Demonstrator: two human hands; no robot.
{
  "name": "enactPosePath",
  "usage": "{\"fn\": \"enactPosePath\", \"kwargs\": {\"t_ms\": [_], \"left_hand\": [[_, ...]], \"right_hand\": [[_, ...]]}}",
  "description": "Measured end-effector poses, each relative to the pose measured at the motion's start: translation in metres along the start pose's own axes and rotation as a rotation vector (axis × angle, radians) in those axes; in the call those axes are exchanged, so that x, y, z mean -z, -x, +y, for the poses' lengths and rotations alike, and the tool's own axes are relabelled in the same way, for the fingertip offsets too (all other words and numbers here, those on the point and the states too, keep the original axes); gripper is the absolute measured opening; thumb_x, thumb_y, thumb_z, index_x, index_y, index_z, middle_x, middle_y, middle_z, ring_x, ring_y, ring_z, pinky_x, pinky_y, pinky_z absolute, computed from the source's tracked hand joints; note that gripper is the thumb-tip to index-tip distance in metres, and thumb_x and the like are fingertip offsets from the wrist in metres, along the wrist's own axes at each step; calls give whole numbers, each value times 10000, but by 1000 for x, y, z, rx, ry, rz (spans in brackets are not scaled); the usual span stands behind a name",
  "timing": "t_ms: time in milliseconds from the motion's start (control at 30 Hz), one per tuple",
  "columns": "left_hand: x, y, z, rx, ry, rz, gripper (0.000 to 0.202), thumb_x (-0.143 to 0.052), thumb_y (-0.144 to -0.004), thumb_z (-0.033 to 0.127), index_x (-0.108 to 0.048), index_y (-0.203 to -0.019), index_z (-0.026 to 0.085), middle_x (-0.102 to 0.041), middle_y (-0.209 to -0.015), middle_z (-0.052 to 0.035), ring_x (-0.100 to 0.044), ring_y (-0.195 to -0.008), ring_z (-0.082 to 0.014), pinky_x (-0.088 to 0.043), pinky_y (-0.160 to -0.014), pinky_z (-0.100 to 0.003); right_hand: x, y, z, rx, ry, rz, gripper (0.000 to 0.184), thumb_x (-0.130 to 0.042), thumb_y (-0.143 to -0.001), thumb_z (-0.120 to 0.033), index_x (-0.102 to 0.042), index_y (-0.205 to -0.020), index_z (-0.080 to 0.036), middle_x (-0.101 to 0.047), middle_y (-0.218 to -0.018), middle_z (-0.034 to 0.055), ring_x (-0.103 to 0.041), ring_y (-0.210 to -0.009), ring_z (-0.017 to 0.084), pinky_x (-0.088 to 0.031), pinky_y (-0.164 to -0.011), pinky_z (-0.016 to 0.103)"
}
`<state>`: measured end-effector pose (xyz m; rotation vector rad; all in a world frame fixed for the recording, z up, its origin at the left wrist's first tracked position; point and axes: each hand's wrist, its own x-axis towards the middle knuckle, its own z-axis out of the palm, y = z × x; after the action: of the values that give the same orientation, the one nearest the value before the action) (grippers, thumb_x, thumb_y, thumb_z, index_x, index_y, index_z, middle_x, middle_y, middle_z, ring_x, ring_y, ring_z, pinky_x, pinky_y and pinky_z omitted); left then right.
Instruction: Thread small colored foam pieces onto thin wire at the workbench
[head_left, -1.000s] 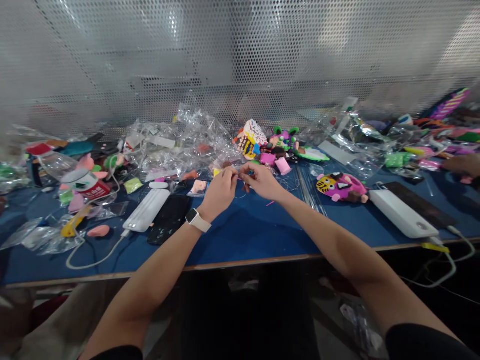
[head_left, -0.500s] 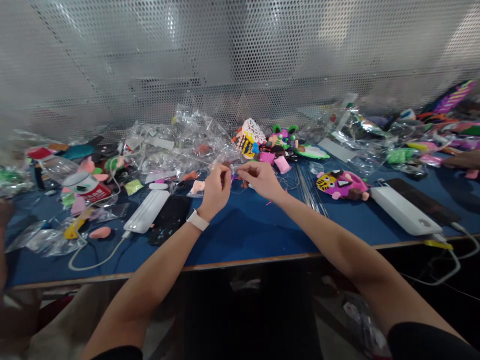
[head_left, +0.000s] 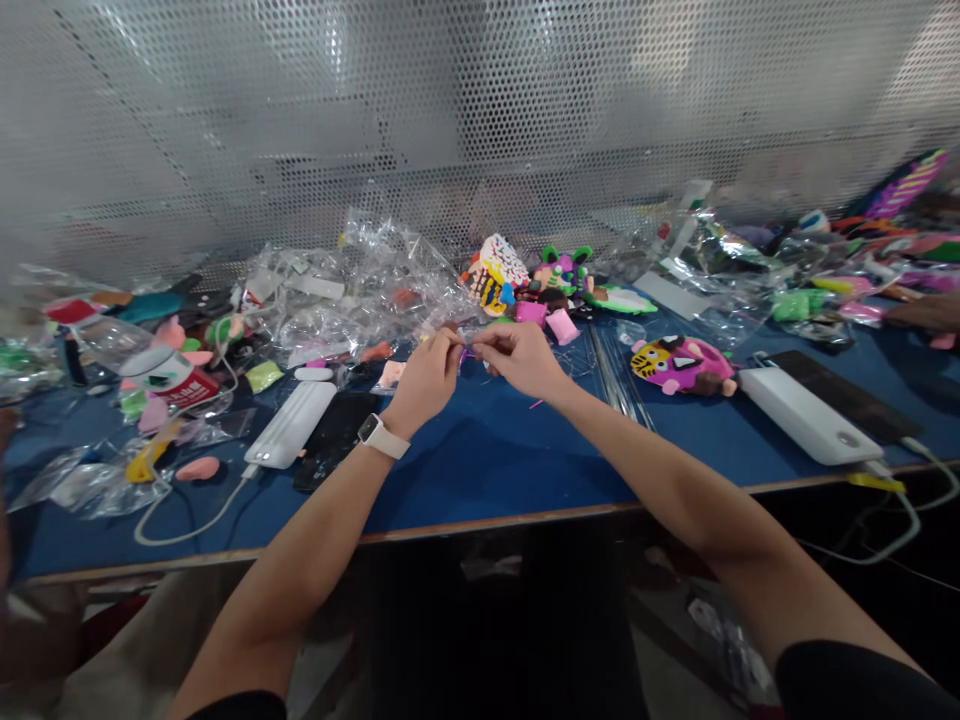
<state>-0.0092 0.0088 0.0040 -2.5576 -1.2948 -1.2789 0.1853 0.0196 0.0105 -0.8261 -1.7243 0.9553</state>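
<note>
My L hand [head_left: 426, 378] & R hand [head_left: 523, 360] both pinch tiny purple bit [head_left: 466, 353] btwn them; plastic bags [head_left: 352, 290] just beyond.

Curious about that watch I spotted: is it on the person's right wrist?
No, the white watch sits on the wrist of the left hand.

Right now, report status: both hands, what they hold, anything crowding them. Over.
Left hand and right hand pinched together above blue table. Tiny purple piece between fingers. Clear bags close behind.
</note>
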Motion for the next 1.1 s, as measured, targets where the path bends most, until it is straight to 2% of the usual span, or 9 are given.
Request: {"fn": "enactPosePath", "kwargs": {"t_ms": [100, 167, 267, 367, 467, 633, 733, 933, 1100], "left_hand": [[-2, 0, -1, -12, -39, -36, 100, -465, -1046, 200, -550, -994, 210, -681, -1002, -87, -643, -894, -227, -518, -829, -387], [-4, 0, 0, -2, -31, -11, 97, -461, -1050, 198, -545, -1002, 211, -678, -1001, -83, -641, -901, -222, -517, -831, -382], [-6, 1, 3, 29, -8, 34, 77, -475, -1050, 188, -542, -1021, 214, -679, -986, -65, -644, -885, -204, -518, -812, -357], [-7, 3, 5, 34, -41, 17, 64, -486, -1058, 196, -548, -1041, 207, -682, -973, -61, -651, -865, -201, -519, -791, -344], [-7, 5, 6, -5, -143, -25, 99, -463, -1078, 219, -551, -1043, 190, -681, -982, -85, -654, -869, -221, -522, -783, -354], [-8, 6, 8, -40, -256, -49, 164, -425, -1101, 247, -563, -1041, 181, -690, -981, -98, -662, -879, -233, -525, -794, -363], [-9, 7, 7, -4, -234, -20, 143, -450, -1096, 249, -561, -1028, 190, -699, -955, -82, -667, -857, -221, -517, -768, -346], [-11, 6, 2, 87, -107, 100, 86, -534, -1046, 195, -554, -964, 208, -697, -873, -38, -669, -800, -189, -496, -739, -315], [-12, 5, 4, 95, -34, 95, 83, -543, -1030, 185, -567, -954, 208, -688, -840, -18, -650, -735, -168, -485, -713, -305]], "right_hand": [[-1, 0, -1, 3, 30, 8, 141, -678, -893, -333, -718, -856, -203, -690, -713, 14, -609, -539, 125, -475, -536, 306], [-2, -1, 0, -10, 4, 20, 158, -692, -886, -355, -720, -879, -200, -708, -757, 23, -610, -547, 120, -486, -542, 304], [-5, -2, 4, -49, -109, 37, 221, -739, -858, -418, -713, -891, -200, -713, -791, 23, -604, -557, 111, -526, -575, 306], [-10, -3, 8, -107, -238, 71, 270, -773, -830, -457, -683, -820, -202, -669, -721, -6, -574, -537, 98, -549, -602, 304], [-15, -3, 10, -178, -279, 78, 288, -762, -850, -453, -661, -754, -201, -620, -655, -23, -569, -531, 93, -508, -569, 276], [-16, -5, 14, -258, -258, 64, 266, -721, -900, -396, -658, -730, -201, -626, -643, -16, -582, -544, 95, -469, -547, 256], [-14, -5, 15, -207, -204, 75, 249, -693, -915, -386, -656, -753, -201, -654, -668, -4, -598, -546, 105, -489, -561, 271], [-7, -2, 8, 34, -5, 78, 115, -649, -920, -291, -702, -905, -190, -720, -752, 16, -655, -595, 129, -537, -638, 308], [-6, -2, 11, 73, 20, 35, 106, -644, -923, -282, -706, -915, -197, -716, -778, 15, -649, -575, 125, -530, -611, 312]]}}
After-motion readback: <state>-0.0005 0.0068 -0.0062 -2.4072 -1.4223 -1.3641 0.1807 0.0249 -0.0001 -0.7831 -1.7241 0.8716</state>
